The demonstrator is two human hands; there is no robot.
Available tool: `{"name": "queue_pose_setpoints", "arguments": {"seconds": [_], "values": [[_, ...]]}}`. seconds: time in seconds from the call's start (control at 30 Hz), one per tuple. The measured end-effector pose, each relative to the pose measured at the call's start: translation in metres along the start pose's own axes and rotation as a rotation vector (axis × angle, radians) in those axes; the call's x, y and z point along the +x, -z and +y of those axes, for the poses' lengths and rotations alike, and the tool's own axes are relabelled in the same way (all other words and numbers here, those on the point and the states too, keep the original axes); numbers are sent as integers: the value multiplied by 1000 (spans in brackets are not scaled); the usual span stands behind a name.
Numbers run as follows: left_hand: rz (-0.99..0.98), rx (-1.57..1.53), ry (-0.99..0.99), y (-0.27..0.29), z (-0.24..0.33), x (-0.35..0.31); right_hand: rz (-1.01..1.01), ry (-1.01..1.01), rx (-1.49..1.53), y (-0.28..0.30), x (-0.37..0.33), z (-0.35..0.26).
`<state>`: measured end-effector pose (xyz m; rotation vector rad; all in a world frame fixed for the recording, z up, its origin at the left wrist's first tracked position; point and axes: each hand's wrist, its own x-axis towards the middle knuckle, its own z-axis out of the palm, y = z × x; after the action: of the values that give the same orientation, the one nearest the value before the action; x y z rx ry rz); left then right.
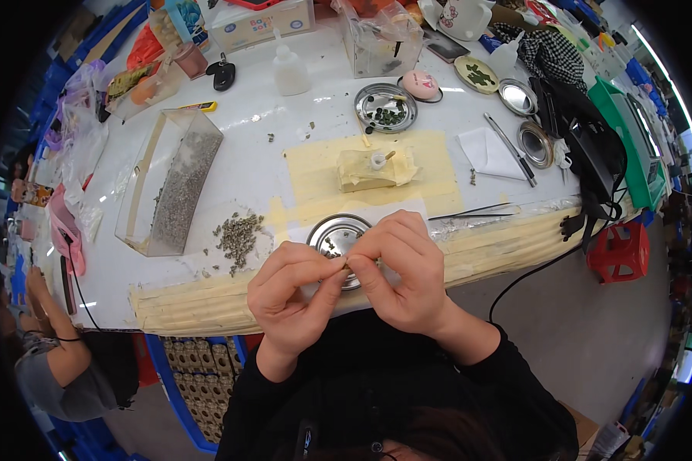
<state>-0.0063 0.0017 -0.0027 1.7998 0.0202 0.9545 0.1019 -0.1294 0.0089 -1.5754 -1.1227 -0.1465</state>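
Above a round, shiny metal dish (321, 231) at the table's near edge, my left hand (294, 298) and my right hand (405, 270) meet fingertip to fingertip. Each pinches with thumb and forefinger at one tiny thing, too small to make out. A few small pieces lie in the dish, which my fingers partly cover. To the left is a loose heap of small greyish parts (238, 240). Beyond the dish, a tape-covered block (361, 183) carries a small whitish container (378, 160) with a brown stick in it. Thin dark tweezers (469, 210) lie right of my hands.
A clear box (178, 180) of small grey parts stands at left. Farther back are a metal tray (363, 121) with dark green pieces and a white squeeze bottle (289, 71). A pen (509, 147) and black bag (584, 146) lie right. Another person (69, 361) sits far left.
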Motion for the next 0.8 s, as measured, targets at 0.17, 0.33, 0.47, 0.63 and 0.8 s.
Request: {"name": "queue_pose_setpoints", "arguments": {"seconds": [0.17,0.33,0.47,0.63,0.8], "values": [[-72,-131,-10,4,-1,1,-89,-176,267,0,-2,0],[49,44,-15,-2,0,-2,-3,-53,58,-2,-2,-3],[100,243,-97,-9,0,-6,84,112,-196,-1,-2,-4],[76,237,-97,-8,1,-5,74,94,-194,-1,-3,-5],[4,32,-51,1,0,-1,-66,-235,270,2,-5,-5]]}}
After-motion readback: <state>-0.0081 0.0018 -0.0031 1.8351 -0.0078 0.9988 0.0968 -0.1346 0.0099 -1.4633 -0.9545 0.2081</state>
